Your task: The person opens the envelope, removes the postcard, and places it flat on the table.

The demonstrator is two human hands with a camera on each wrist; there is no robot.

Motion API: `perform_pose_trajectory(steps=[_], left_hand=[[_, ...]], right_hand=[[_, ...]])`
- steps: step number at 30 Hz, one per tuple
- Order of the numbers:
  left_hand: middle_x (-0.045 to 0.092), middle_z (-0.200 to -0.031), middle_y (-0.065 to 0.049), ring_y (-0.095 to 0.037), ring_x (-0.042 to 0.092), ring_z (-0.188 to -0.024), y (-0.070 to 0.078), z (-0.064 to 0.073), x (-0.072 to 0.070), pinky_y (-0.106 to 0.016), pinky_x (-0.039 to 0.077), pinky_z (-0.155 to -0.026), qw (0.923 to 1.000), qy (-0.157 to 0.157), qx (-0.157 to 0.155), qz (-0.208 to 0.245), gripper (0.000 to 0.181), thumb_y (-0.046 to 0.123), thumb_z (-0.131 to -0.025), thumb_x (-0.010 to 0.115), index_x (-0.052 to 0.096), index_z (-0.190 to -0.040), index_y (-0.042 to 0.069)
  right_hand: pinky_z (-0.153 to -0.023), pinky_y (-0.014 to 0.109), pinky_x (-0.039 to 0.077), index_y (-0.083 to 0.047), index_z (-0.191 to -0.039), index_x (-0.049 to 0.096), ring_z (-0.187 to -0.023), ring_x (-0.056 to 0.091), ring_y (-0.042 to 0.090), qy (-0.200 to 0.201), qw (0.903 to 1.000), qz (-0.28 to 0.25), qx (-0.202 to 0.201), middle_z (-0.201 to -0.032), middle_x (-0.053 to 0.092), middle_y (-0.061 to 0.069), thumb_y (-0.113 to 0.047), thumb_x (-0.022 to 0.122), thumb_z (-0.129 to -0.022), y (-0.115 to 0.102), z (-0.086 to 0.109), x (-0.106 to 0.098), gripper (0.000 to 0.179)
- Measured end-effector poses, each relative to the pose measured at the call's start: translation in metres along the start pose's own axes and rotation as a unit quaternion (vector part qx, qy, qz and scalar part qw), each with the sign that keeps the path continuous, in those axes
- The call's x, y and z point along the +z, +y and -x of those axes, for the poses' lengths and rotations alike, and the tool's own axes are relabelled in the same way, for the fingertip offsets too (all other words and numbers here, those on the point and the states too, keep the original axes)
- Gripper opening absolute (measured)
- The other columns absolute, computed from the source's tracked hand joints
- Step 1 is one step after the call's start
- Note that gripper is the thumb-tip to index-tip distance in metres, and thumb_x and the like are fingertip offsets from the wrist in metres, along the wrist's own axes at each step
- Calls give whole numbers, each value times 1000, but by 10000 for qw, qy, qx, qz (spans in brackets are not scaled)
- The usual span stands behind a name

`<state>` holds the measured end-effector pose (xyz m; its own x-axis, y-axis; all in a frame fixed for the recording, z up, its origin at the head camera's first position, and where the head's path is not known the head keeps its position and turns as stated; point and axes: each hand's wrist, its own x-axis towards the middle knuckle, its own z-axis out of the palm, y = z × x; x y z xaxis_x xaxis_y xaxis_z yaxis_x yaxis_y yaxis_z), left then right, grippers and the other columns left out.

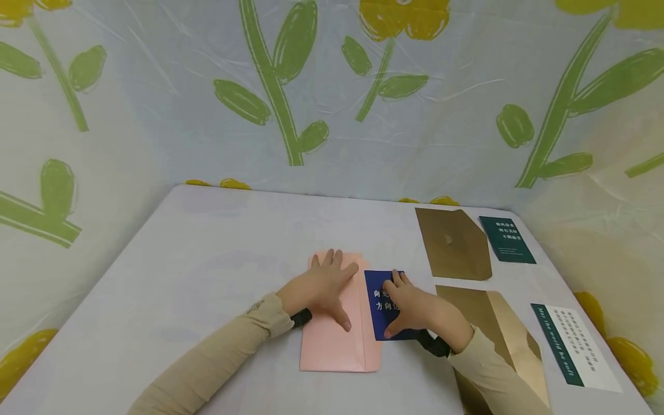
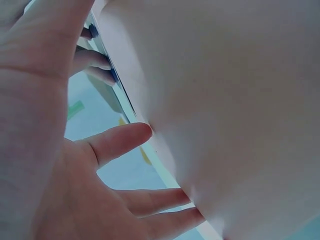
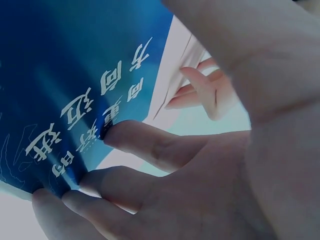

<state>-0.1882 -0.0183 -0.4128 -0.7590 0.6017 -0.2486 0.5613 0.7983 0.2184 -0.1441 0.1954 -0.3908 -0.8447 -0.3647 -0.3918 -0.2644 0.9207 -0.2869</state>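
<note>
Left grip is spread wide upon the pink envelope; right grip, also wide, touches the blue card.

In the head view, this card, under the right fingertips, covers part of the envelope's right edge. Broad desk extends left of the left grip. Beyond the right grip lie two gold envelopes; the envelopes' contents I cannot tell.

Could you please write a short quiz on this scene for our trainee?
1. What colour is the card that the right grip touches?
2. True or false: the left grip touches the pink envelope.
3. Which lies beside the farther gold-brown envelope: a) a cup, b) a dark green card, c) a pen?

Key: 1. Blue. 2. True. 3. b.
</note>
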Motion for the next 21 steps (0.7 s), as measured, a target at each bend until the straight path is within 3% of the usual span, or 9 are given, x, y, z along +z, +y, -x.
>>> perform_pose_trajectory(steps=[21], left_hand=[[12,-161,-27,-44,9,-149,8,25,16,-67,13,-112,9998,-30,98,-188,123,74,-51,84,32,-149,22]], right_hand=[[-99,68,35,7,-142,43,-143,13,56,-34,10000,-20,41,-155,16,39,-41,92,-66,-4,30,15,102]])
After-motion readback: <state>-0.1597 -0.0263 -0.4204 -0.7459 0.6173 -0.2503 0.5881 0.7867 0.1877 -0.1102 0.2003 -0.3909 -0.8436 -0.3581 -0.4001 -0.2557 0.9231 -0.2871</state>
